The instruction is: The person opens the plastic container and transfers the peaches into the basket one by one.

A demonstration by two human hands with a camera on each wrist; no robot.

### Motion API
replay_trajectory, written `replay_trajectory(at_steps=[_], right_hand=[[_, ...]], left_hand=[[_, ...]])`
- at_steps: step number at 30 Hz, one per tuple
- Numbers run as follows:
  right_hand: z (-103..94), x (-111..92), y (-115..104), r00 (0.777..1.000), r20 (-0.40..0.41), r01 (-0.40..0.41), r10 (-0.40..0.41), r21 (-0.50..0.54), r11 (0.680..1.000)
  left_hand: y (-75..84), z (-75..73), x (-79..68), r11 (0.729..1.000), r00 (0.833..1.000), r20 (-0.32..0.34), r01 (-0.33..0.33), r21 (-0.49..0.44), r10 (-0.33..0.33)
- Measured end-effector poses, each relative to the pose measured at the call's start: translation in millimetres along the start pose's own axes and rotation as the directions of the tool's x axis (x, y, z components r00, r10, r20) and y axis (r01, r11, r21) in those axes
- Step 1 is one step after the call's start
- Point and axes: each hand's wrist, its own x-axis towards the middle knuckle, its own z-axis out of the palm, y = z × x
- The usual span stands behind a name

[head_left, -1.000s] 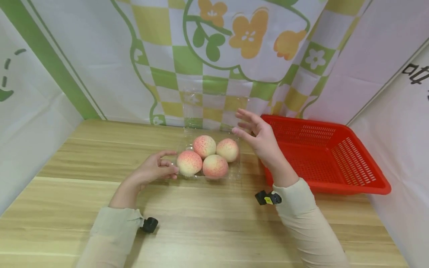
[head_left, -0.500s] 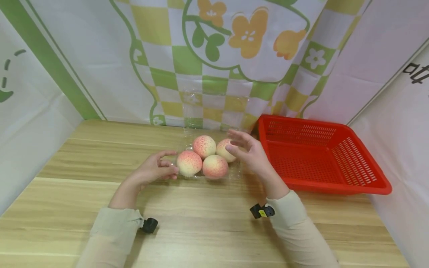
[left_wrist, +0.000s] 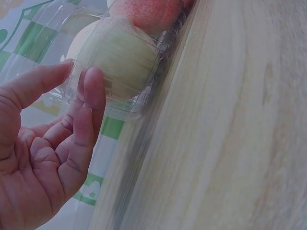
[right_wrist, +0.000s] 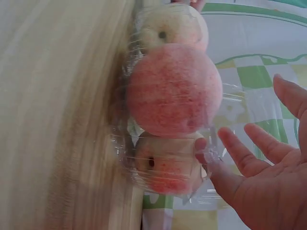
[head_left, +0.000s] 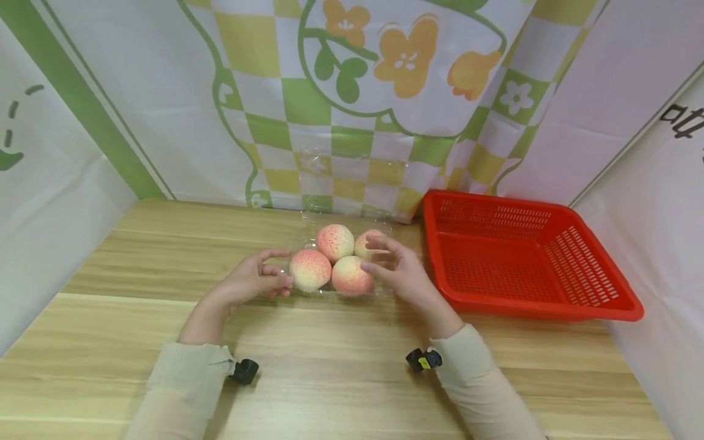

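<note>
Several peaches (head_left: 310, 271), pale yellow with speckled pink skin, sit in a clear plastic clamshell box (head_left: 316, 294) on the wooden table. Its transparent lid (head_left: 352, 177) stands raised at the back. My left hand (head_left: 253, 276) holds the box's left edge, thumb and fingertips around the rim; the left wrist view shows this rim (left_wrist: 76, 72) close up. Over the box's right side, my right hand (head_left: 404, 272) has its fingers spread and loosely bent, partly covering the rightmost peach (head_left: 365, 243). In the right wrist view, its fingertips are right at the plastic rim (right_wrist: 209, 154).
A red perforated plastic basket (head_left: 522, 263) stands on the table to the right of the box. Behind the table hangs a green and yellow checked curtain (head_left: 308, 101). White cloth walls (head_left: 621, 122) close off both sides.
My right hand has come down and toward me, from beside the raised lid to the box's right side. The left hand has stayed at the left edge.
</note>
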Motion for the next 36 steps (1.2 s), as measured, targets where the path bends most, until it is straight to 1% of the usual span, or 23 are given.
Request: replay_trajectory(at_steps=[4, 7, 10, 14, 18, 21, 24, 26, 29, 32, 36], right_hand=[[3.9, -2.0, 2.1, 1.0, 0.029, 0.006, -0.004, -0.044, 0.999], [6.0, -2.3, 1.9, 1.0, 0.028, 0.01, -0.007, -0.083, 0.997], [7.9, -1.8, 1.2, 1.0, 0.021, 0.009, -0.006, -0.144, 0.99], [10.1, -0.5, 2.6, 0.999, 0.041, 0.029, -0.019, -0.255, 0.967], [11.3, 0.8, 3.7, 0.997, 0.075, 0.054, -0.032, -0.319, 0.946], [12.1, 2.9, 2.9, 0.993, 0.118, 0.052, -0.011, -0.344, 0.938], [12.8, 7.1, 2.7, 0.984, 0.178, 0.06, 0.007, -0.368, 0.928], [13.0, 11.2, 3.8, 0.975, 0.221, 0.091, -0.008, -0.368, 0.925], [12.7, 17.2, 6.0, 0.96, 0.276, 0.159, -0.054, -0.372, 0.915], [12.6, 21.3, 6.8, 0.95, 0.304, 0.189, -0.075, -0.364, 0.912], [12.8, 23.3, 6.4, 0.948, 0.313, 0.167, -0.052, -0.353, 0.921]], left_hand=[[-1.9, 0.1, -0.2, 1.0, 1.0, -0.002, 0.01, -0.011, -0.01], [-1.9, 0.4, -0.3, 1.0, 1.0, -0.005, 0.012, -0.014, -0.012], [-0.9, 0.9, -0.2, 1.0, 1.0, -0.007, 0.012, -0.007, -0.012], [0.3, 1.6, -0.3, 1.0, 1.0, -0.006, 0.008, 0.004, -0.008], [1.4, 1.5, -1.1, 1.0, 1.0, -0.002, 0.003, 0.003, -0.003], [1.9, 1.3, -1.5, 1.0, 1.0, -0.002, 0.002, 0.008, -0.002], [2.1, 1.4, -1.5, 1.0, 1.0, -0.01, 0.009, 0.016, -0.009], [2.4, 1.6, -1.7, 1.0, 1.0, -0.012, 0.012, 0.021, -0.011], [2.6, 2.2, -1.6, 1.0, 1.0, -0.013, 0.013, 0.023, -0.012], [2.2, 2.4, -1.3, 1.0, 1.0, -0.012, 0.013, 0.023, -0.013], [1.7, 2.1, -1.3, 1.0, 1.0, -0.014, 0.013, 0.026, -0.013]])
